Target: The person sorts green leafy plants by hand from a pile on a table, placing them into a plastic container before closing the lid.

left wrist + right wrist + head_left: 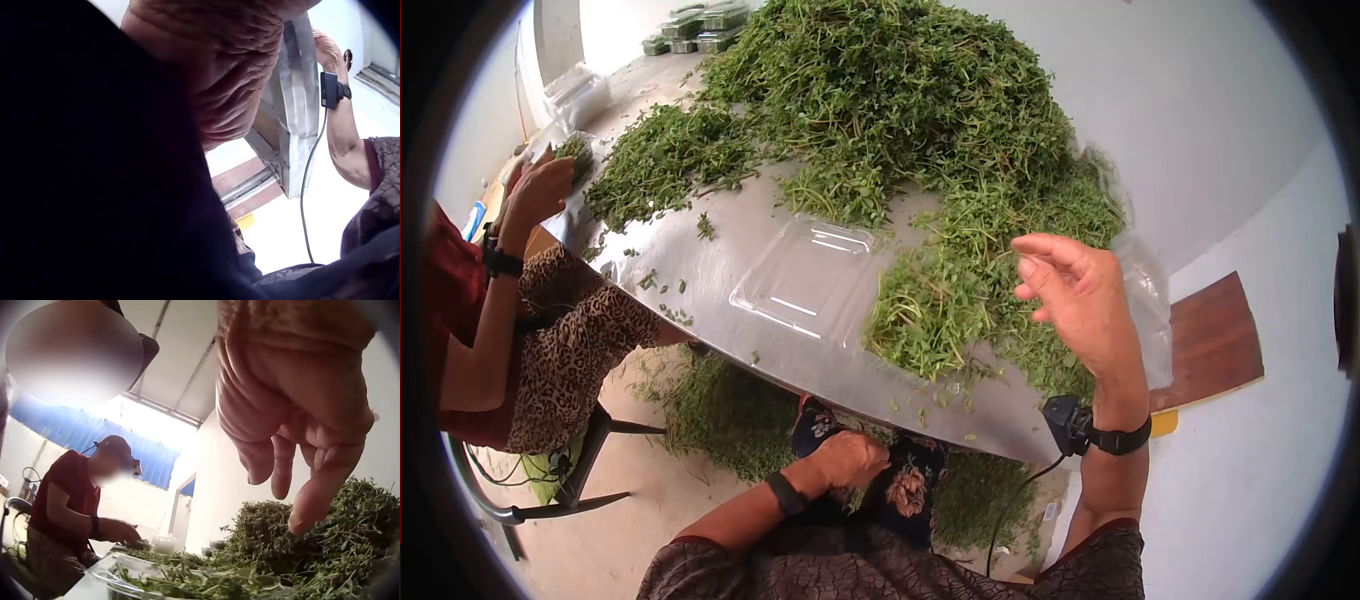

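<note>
Just right of the clear container on the worktop: a bed of greens, probably lying in the container's other half. Can't confirm, leaves bury most of that side; a clear rim low in the right wrist view fits, but the join is hidden.

Key relation: container lies to the left of the right hand, greens between them. Bare panel's long axis seems to run from the near worktop edge back toward the big heap behind the container.

Right hand is the nearer of the two hands. It's up over the leaves on the container's right, fingers loosely bent, slightly apart, nothing visible in them. My read: reaching the container from there is short, leftward and down.

Left hand is on the container's near side, past the worktop edge, resting on the lap. Can't tell if its fingers are spread or pressed together; left wrist view shows mostly dark and skin.
</note>
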`<state>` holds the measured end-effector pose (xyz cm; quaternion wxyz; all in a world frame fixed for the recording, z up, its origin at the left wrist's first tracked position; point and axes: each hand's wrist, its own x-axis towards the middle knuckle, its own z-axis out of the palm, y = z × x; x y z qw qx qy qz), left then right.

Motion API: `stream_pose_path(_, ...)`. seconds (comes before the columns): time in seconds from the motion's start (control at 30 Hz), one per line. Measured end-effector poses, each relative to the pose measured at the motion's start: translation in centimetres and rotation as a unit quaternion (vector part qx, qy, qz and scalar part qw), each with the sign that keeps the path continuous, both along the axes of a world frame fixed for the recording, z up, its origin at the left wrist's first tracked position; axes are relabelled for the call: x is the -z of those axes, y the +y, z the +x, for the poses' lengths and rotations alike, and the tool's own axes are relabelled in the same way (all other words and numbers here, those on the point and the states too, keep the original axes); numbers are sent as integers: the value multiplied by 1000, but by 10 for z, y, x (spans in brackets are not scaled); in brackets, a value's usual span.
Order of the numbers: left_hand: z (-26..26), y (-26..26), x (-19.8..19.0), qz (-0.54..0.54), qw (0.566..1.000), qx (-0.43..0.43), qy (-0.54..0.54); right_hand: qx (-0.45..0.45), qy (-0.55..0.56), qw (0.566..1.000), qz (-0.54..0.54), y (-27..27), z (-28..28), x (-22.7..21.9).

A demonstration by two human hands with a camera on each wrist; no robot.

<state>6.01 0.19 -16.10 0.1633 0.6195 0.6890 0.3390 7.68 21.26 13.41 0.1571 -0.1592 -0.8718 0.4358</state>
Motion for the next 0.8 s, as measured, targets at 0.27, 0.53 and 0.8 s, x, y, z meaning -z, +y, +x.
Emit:
stream_pose_path(0.27, 4, 2, 5, 23, 999, 47, -10, 24, -42, 987, 155, 63, -22, 5)
stream_pose_path(0.53, -2, 6, 10, 12, 999, 32, 23, -34, -141, 933, 328, 56, -75, 26)
stream_pose_path(0.8, -3, 4, -7, -29, 998, 17, 56, -70, -124, 880, 453, 71, -100, 67)
